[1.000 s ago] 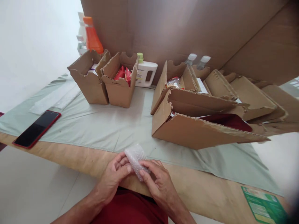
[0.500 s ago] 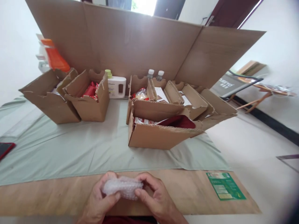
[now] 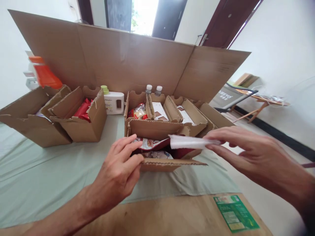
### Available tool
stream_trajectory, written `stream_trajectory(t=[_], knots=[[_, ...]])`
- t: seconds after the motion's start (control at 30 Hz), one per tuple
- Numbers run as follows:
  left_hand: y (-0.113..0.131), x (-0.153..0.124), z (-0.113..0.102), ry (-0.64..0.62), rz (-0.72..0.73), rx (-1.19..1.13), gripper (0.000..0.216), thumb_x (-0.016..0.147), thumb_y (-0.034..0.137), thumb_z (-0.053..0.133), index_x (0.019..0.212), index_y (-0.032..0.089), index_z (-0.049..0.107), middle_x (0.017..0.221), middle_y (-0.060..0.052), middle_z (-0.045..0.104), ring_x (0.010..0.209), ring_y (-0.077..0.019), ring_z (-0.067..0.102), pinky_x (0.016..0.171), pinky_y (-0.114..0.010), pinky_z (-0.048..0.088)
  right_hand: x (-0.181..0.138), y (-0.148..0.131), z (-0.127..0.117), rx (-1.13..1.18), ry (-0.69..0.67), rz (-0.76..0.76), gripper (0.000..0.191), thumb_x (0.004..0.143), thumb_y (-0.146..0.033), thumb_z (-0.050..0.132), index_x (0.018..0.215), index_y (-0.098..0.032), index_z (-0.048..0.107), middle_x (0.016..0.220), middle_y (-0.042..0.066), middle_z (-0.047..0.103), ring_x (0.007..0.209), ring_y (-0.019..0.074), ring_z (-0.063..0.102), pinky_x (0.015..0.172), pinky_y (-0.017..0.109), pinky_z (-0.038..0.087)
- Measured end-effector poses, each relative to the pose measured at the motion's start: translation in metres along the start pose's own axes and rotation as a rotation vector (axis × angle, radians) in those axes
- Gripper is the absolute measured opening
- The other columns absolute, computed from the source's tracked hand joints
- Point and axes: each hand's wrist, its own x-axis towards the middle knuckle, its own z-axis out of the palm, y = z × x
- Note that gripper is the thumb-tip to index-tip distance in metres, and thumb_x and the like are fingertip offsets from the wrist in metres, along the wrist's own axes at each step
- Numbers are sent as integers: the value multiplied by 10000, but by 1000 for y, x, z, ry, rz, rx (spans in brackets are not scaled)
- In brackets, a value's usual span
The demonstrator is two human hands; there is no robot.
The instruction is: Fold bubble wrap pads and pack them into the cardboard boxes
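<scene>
My right hand (image 3: 248, 156) pinches a flat white bubble-wrapped packet (image 3: 189, 142) and holds it level over the near open cardboard box (image 3: 169, 164). My left hand (image 3: 118, 172) grips that box's front left edge with the thumb and fingers. Inside the box lie printed snack packets (image 3: 150, 143) and something dark red (image 3: 180, 152). Behind it stand more open boxes holding a snack bag (image 3: 139, 111) and white cards (image 3: 159, 110).
Two open boxes (image 3: 78, 124) stand at the left, one with red packets (image 3: 83, 108). A white jug (image 3: 113, 102), two capped bottles (image 3: 152, 89) and an orange bottle (image 3: 44, 74) stand before a tall cardboard screen (image 3: 123, 59). A green label (image 3: 235, 213) lies at the near right.
Both hands left the near table edge and reached forward. The right hand carried the packet over the near box; the left let go of it and took the box's edge. The camera tilted up.
</scene>
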Motion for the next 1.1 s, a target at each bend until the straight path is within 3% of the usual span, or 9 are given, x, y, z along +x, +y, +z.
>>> stream_trajectory(t=[0.1, 0.2, 0.37, 0.47, 0.57, 0.7, 0.77, 0.93, 1.1], knots=[[3, -12, 3, 3, -14, -27, 228, 904, 28, 560, 1021, 197, 659, 1415, -150, 596, 1458, -348, 433, 1142, -562, 449, 21, 12, 21, -59, -246, -140, 278, 979, -445, 596, 894, -268, 792, 831, 0, 775, 669, 149, 666, 592, 282, 440], [4, -15, 1, -12, -21, -50, 244, 900, 17, 557, 1038, 188, 662, 1450, -161, 559, 1469, -352, 416, 1144, -566, 452, 33, 7, 56, -47, -452, -89, 111, 895, -234, 687, 864, -261, 790, 738, -29, 771, 622, 157, 672, 576, 269, 408], [1, -13, 2, -19, -25, -78, 272, 877, 6, 562, 1039, 201, 663, 1458, -138, 563, 1471, -353, 419, 1152, -569, 453, 47, -11, 105, -166, -575, -22, 142, 843, -185, 743, 724, -253, 783, 699, 21, 767, 655, 218, 704, 557, 285, 391], [1, -14, 4, -11, -24, -88, 277, 880, 2, 574, 1041, 207, 666, 1481, -121, 549, 1468, -351, 432, 1160, -565, 450, 54, -13, 110, -224, -662, -29, 107, 840, -205, 761, 745, -242, 794, 720, 39, 776, 684, 234, 723, 576, 296, 422], [3, -17, 3, 75, -60, -51, 363, 894, 18, 609, 1172, 247, 656, 1581, -95, 456, 1446, -326, 474, 1157, -530, 470, 44, -10, 88, -169, -523, -27, 88, 883, -279, 735, 894, -244, 815, 823, 41, 804, 742, 243, 741, 616, 311, 478], [-2, -33, -3, 218, -208, -43, 700, 891, 121, 704, 1511, 319, 447, 1638, -89, 388, 1472, -326, 444, 1176, -526, 451, -16, -1, 38, -50, 64, 191, 266, 974, -481, 624, 1070, -291, 783, 975, 29, 801, 734, 190, 715, 590, 296, 505], [-10, -47, -3, 189, -372, -127, 733, 915, 207, 698, 1565, 321, 379, 1619, -103, 421, 1456, -333, 462, 1165, -540, 452, -52, 9, 31, -48, 247, 390, 302, 962, -554, 619, 1054, -308, 769, 993, 35, 790, 790, 200, 716, 662, 320, 543], [-31, -57, 28, -10, -737, -525, 850, 894, 434, 723, 1608, 292, 284, 1671, -143, 335, 1505, -360, 382, 1187, -569, 392, -82, 30, 96, 444, 122, 511, 600, 840, -643, 707, 1266, -223, 665, 1218, 124, 748, 963, 280, 739, 777, 408, 627], [-14, -35, 63, 75, -853, -888, 829, 814, 492, 784, 1514, 206, 445, 1421, -158, 613, 1386, -351, 521, 1162, -492, 420, -75, 15, 154, 637, 119, 485, 560, 890, -653, 630, 1128, -151, 699, 1132, 147, 771, 1014, 302, 727, 877, 426, 607]])
